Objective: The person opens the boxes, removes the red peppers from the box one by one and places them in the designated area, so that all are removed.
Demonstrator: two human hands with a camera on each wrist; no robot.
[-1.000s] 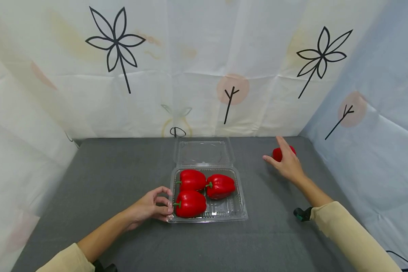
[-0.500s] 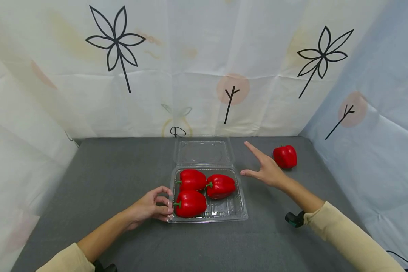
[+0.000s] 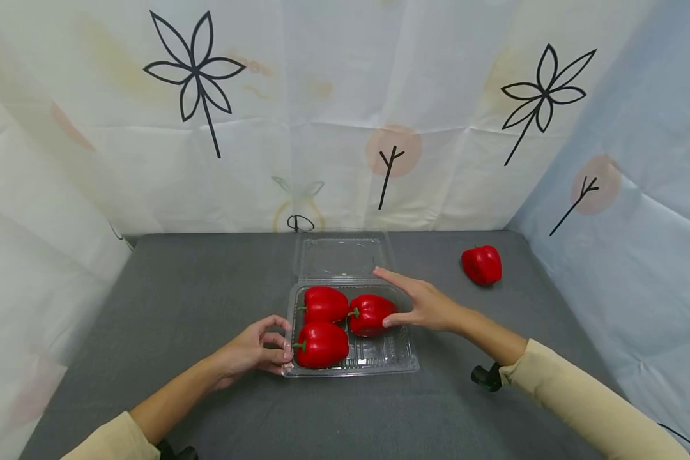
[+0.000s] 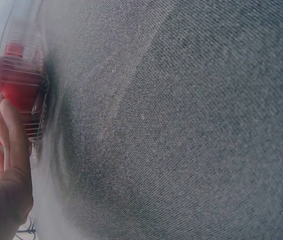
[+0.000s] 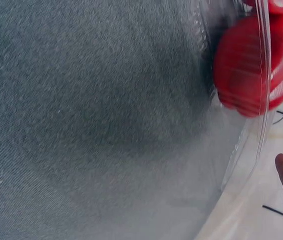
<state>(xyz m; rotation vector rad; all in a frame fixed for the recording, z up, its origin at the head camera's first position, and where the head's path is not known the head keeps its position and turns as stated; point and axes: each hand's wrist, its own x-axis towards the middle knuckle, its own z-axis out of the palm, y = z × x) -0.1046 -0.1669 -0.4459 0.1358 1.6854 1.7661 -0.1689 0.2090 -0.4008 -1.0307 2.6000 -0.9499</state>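
On a clock face centred on the clear container, the rim is grasped at nine o'clock by the left hand, cut off in the left wrist view. Inside, a ten-o'clock pepper, an eight-o'clock pepper and a two-o'clock pepper are held. The last is partly hidden by the right hand, released, with fingers spread; whether contact is made cannot be told. That hand is also cropped in the right wrist view. The transparent lid, opened toward twelve, is hardly made out. Beyond, at two, a lone pepper is borne by the surface.
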